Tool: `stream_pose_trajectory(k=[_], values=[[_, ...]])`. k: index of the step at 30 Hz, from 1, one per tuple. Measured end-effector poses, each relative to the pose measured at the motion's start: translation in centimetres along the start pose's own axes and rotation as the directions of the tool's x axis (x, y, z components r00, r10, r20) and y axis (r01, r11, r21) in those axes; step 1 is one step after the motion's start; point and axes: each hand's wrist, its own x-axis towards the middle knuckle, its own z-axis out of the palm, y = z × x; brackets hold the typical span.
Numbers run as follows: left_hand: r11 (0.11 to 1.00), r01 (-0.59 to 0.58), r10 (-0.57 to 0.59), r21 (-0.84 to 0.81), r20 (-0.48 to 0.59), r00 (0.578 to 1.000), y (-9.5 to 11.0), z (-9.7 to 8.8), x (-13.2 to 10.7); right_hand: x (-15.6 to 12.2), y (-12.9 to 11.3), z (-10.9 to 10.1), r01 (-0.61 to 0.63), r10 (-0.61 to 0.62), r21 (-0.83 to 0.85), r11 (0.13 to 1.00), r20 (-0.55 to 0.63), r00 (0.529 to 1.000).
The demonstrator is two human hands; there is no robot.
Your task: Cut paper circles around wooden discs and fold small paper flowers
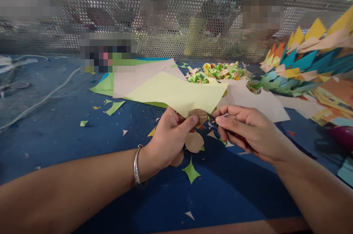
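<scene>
My left hand (173, 134) pinches the near edge of a pale yellow sheet of paper (179, 94) together with a round brown disc (198, 116) lying against it. My right hand (245, 127) is closed around a slim dark tool (211, 117); its tip meets the disc's right edge. Most of that tool is hidden by the fingers, so I cannot tell whether it is a pen or scissors. Below the fingers lies a tan paper circle (194, 142), and another round piece (177, 158) shows partly behind my left wrist. A green four-pointed scrap (191, 171) lies nearer me.
Pink paper (149, 74) and a pink sheet with a cut-out edge (256, 101) lie behind. Folded paper pieces (223, 71) are heaped farther back. A layered paper construction (309, 61) stands right. A white cord (41, 99) crosses the blue table (68, 131); a perforated metal panel (171, 39) rises behind.
</scene>
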Motion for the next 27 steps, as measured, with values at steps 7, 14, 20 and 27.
stream_pose_trajectory(k=[7, 14, 20, 27], values=[[0.998, 0.043, -0.046, 0.047, 0.049, 0.998, 0.03, -0.05, -0.22, 0.07, -0.09, 0.06, -0.005, 0.005, -0.001, 1.0, 0.002, 1.0], [0.991, 0.134, -0.134, -0.021, 0.0, 0.991, 0.26, 0.24, -0.42, 0.14, -0.11, 0.24, 0.009, -0.009, -0.008, 1.0, -0.014, 1.0], [0.974, 0.223, -0.225, -0.038, -0.054, 0.973, -0.03, 0.24, -0.54, 0.18, 0.02, 0.22, 0.018, -0.019, -0.03, 0.999, -0.03, 0.999], [0.977, 0.214, -0.214, -0.015, -0.047, 0.976, -0.16, -0.16, -0.22, 0.03, 0.01, 0.0, 0.046, -0.049, -0.06, 0.997, -0.049, 0.998]])
